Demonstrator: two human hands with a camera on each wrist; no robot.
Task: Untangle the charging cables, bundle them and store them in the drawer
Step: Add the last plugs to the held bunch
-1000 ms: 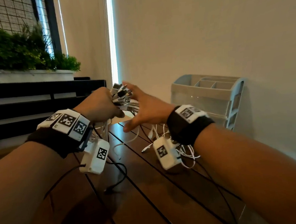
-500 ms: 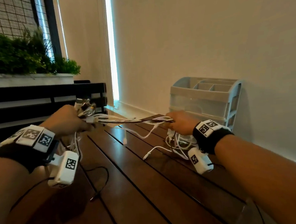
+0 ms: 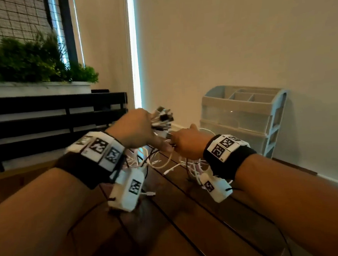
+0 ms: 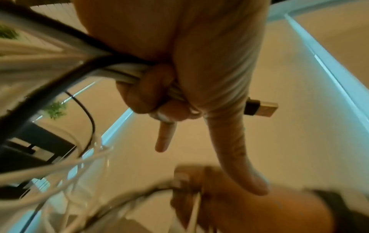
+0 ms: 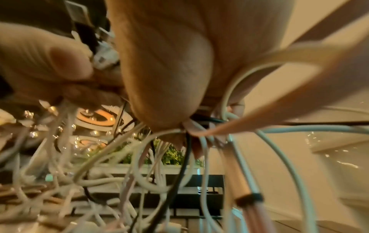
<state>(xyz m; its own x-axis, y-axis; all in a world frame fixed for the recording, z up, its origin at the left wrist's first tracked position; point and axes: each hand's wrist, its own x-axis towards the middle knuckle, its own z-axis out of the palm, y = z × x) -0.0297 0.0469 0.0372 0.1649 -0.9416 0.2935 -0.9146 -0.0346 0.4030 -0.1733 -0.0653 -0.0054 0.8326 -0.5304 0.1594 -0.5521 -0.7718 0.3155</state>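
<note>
My left hand (image 3: 136, 130) grips a bunch of white and black charging cables just below their plugs (image 3: 162, 118), which fan out above the fist. In the left wrist view its curled fingers (image 4: 151, 94) wrap the cable bundle (image 4: 123, 72), with the thumb stretched out and one plug (image 4: 261, 108) poking past. My right hand (image 3: 187, 144) is right beside it, fingers closed round the same cables (image 5: 201, 126) a little lower. Loose loops (image 3: 158, 162) hang from both hands onto the dark wooden table (image 3: 191, 226). The pale blue drawer organiser (image 3: 241, 118) stands against the wall, drawers closed.
A black slatted bench (image 3: 43, 120) and a white planter with green plants (image 3: 29, 57) stand at the left. The wall runs along the table's right side. A thin black wire (image 3: 189, 196) from the wrist cameras trails across the planks.
Half a second ago my hands were apart with the cables stretched between them. They have come together and risen, and the right hand now holds the cables close to the left fist.
</note>
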